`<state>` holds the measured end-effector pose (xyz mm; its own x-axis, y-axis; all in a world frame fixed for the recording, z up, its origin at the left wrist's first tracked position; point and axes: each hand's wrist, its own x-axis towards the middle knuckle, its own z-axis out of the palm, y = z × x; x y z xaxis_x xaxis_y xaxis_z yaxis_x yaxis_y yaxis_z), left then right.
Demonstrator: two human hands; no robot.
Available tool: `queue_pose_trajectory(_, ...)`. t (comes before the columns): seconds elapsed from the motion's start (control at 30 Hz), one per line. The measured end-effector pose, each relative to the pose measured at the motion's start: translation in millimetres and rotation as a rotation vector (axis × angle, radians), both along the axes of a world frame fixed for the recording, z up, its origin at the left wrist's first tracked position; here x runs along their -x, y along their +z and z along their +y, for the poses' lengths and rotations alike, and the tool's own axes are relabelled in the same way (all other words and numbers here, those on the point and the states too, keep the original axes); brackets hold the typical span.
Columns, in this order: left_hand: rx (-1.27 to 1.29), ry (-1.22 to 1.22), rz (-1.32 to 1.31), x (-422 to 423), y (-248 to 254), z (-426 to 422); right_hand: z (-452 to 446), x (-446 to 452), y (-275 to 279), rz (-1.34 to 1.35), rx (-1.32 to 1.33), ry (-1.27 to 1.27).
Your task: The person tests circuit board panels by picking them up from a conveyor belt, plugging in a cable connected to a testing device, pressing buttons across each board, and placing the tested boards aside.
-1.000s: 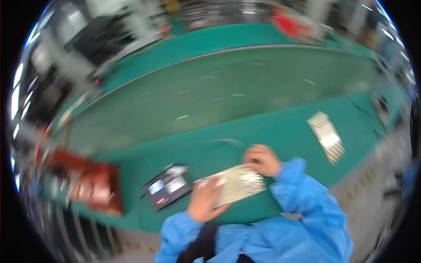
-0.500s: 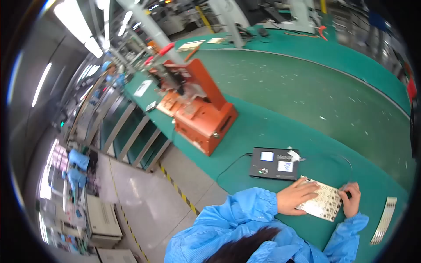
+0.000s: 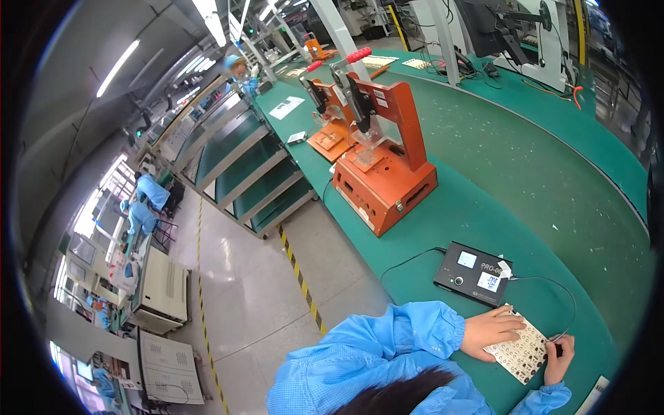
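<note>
A pale circuit board panel (image 3: 520, 356) dotted with rows of small dark holes and parts lies on the green bench top. My left hand (image 3: 491, 333) rests flat on its left side, fingers spread. At the right edge of the panel, my right hand (image 3: 560, 358) is closed around a small black handheld piece (image 3: 557, 350) on a thin cable; its tip is hidden. That cable curves round from a black control box (image 3: 473, 273) just beyond the panel, which has a white screen, a knob and a printed label.
Two orange toggle-clamp fixtures (image 3: 384, 176) with red handles stand farther up the bench. A pale strip (image 3: 595, 394) lies at the lower right. Left of the bench is a metal shelf rack (image 3: 242, 166). Other people in blue (image 3: 142, 218) work in the background.
My view has turned, so the bench, fixtures, box and hands appear farther right and lower. My left hand stays flat on the panel; my right hand still grips the black piece at its edge.
</note>
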<state>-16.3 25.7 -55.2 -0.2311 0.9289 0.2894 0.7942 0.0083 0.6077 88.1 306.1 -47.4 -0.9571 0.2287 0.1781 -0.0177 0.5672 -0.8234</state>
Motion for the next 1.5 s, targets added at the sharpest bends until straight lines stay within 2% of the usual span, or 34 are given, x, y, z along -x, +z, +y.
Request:
queue_pose_trajectory(0.5,0.015,0.005,0.006,-1.6,3.1,-0.2,-0.9,1.1,-6.5,0.100,-0.028,0.008)
queue_pose_trajectory(1.0,0.006,0.031,0.041,-2.1,1.0,0.3,-8.6,0.7,6.3,0.081,-0.073,0.035)
queue_pose_trajectory(1.1,-0.005,0.027,0.034,-2.7,-0.7,2.6,-6.6,-2.5,9.1,-0.015,0.003,-0.031)
queue_pose_trajectory(1.17,-0.010,0.031,0.040,-1.9,0.8,0.0,-3.7,-0.1,4.0,0.089,-0.045,0.046)
queue_pose_trajectory(1.5,0.017,0.041,0.103,-3.7,7.1,-0.1,-6.2,-0.7,5.6,0.065,-0.097,0.036)
